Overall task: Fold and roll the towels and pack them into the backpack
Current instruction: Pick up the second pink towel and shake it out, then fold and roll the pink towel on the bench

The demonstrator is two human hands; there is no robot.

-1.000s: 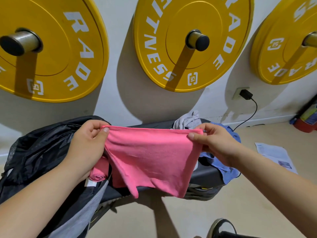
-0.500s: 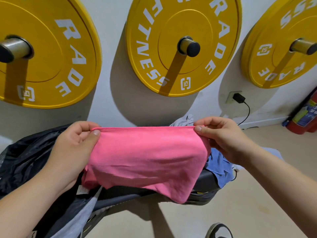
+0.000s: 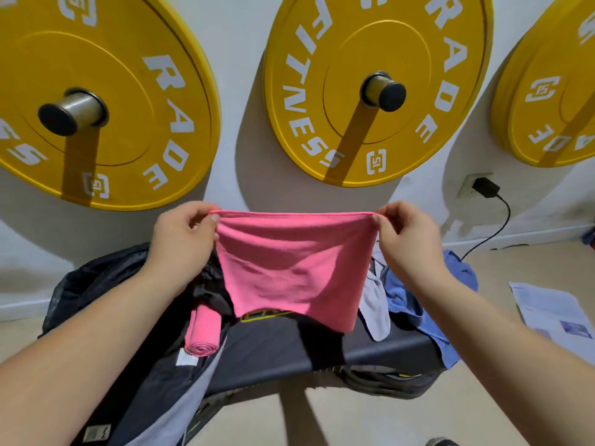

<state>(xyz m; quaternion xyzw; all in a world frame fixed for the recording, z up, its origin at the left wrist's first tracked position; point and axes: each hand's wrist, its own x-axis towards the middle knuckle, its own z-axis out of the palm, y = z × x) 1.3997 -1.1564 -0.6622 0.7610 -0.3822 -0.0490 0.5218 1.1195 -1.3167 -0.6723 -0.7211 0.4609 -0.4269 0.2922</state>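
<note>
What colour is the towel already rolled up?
The rolled towel is pink; head view.

Premises: a gym or fitness room. Three yellow weight plates (image 3: 309,101), lettered "FITNESS", hang on steel pegs (image 3: 381,91) fixed to a white wall (image 3: 241,43). A black padded table (image 3: 273,349) stands below on a beige floor (image 3: 354,420).

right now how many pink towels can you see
2. One pink towel hangs stretched between the left hand and right hand; one rolled pink towel lies on the backpack. More may be hidden inside it.
</note>
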